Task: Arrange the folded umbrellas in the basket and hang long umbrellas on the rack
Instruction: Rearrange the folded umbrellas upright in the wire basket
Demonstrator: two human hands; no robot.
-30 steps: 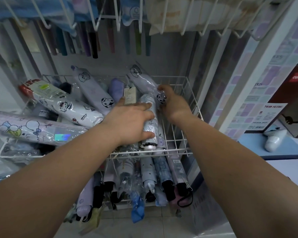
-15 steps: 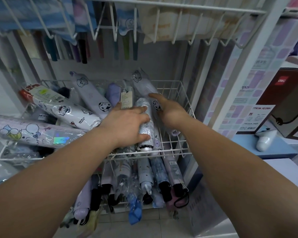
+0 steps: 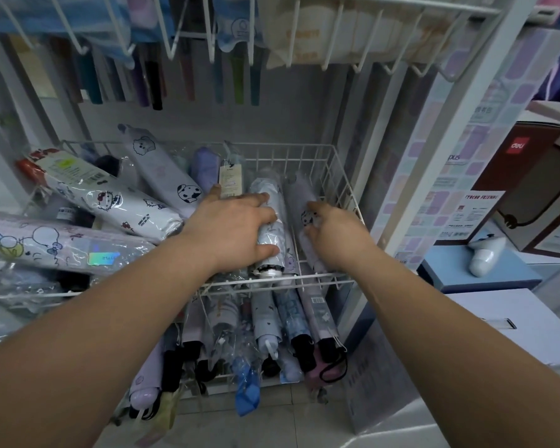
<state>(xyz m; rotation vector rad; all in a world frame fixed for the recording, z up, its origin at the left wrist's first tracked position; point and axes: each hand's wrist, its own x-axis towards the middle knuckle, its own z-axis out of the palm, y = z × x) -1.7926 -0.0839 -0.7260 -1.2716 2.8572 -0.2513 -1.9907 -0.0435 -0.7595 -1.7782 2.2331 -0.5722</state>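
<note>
A white wire basket (image 3: 346, 189) holds several wrapped folded umbrellas. My left hand (image 3: 235, 229) is closed over a pale blue-white folded umbrella (image 3: 271, 202) that lies lengthwise in the basket's right half. My right hand (image 3: 335, 236) grips a lilac folded umbrella with a dog print (image 3: 298, 197), which lies flat beside the first one along the right wall. A Hello Kitty umbrella (image 3: 110, 202) and another dog-print umbrella (image 3: 160, 164) lie slanted on the left. Above, the wire rack (image 3: 366, 61) has hooks, and long umbrellas (image 3: 156, 88) hang behind it.
A lower basket (image 3: 207, 384) below is packed with several folded umbrellas, handles toward me. A long lilac cartoon umbrella (image 3: 46, 248) sticks out past the left edge. To the right stand a white post (image 3: 434, 176), a red box (image 3: 527, 163) and a white gadget (image 3: 484, 255) on a blue shelf.
My right hand has brought the lilac dog-print umbrella down from leaning at the back to lying flat beside the pale blue-white one. My left hand has kept its hold.
</note>
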